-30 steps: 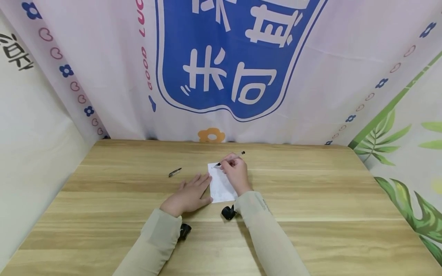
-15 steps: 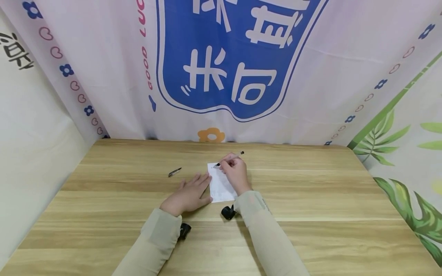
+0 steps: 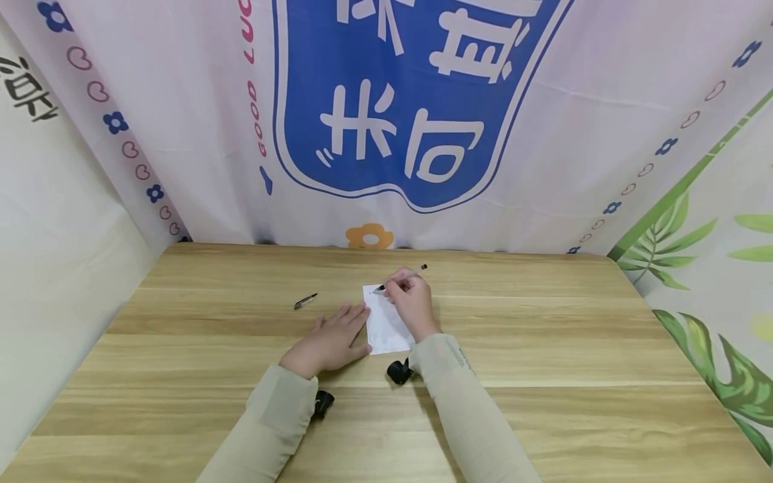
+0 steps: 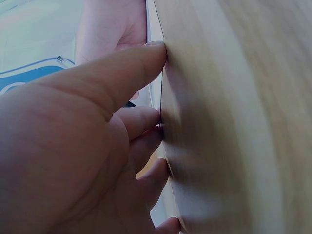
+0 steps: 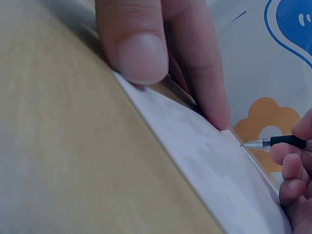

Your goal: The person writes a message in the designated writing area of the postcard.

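A small sheet of white paper (image 3: 386,329) lies on the wooden table between the two hands. My right hand (image 3: 414,303) pinches a pen (image 5: 287,141) with a black grip and a silver tip. The tip is at the paper's upper part, beside a small mark, and the pen's rear end slants up to the right. Flat on the table, my left hand (image 3: 329,341) holds down the paper's left edge with its thumb and fingertips, the fingers spread. In the right wrist view, the left thumb (image 5: 141,58) presses at the paper's corner.
A small dark pen cap (image 3: 305,301) lies on the table (image 3: 199,349) to the left of the paper. Black wrist cameras sit at both sleeves, one by the right cuff (image 3: 399,372). A printed curtain (image 3: 205,134) hangs behind the table's far edge.
The pen's rear end has shifted slightly left and its tip has moved a little on the paper. The left hand, the paper and the cap stay in place.
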`<state>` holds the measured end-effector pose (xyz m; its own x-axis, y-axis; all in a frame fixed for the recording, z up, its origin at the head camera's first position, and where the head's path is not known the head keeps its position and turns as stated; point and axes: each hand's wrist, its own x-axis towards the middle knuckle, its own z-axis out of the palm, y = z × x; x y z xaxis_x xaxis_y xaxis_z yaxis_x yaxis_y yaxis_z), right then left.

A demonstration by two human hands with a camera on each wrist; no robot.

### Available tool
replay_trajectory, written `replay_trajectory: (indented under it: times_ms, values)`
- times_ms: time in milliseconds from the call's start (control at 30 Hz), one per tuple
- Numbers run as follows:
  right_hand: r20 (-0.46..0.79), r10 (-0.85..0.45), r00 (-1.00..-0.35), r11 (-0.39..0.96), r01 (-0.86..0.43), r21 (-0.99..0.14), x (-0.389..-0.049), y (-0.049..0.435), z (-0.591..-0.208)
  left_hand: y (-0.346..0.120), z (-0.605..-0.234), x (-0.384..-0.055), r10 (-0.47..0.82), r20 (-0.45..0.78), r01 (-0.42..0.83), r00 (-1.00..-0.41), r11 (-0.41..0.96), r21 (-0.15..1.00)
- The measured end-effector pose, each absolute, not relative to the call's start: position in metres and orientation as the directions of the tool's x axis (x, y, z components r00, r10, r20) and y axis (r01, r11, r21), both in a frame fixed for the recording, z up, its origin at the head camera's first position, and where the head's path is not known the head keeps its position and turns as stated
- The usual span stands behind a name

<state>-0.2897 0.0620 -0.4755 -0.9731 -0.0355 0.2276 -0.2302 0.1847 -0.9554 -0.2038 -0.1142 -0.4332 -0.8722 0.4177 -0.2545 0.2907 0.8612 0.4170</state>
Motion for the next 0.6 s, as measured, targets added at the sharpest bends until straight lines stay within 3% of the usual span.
replay_trajectory:
  times_ms: [600]
  values:
    - [0.234,-0.038,-0.972,0.147,-0.237,-0.960,-0.2883,0.0621,-0.4732,-0.1135,-0.4309,-0.2043,0.414,-0.268,0.279,-0.870,0.861,0.425]
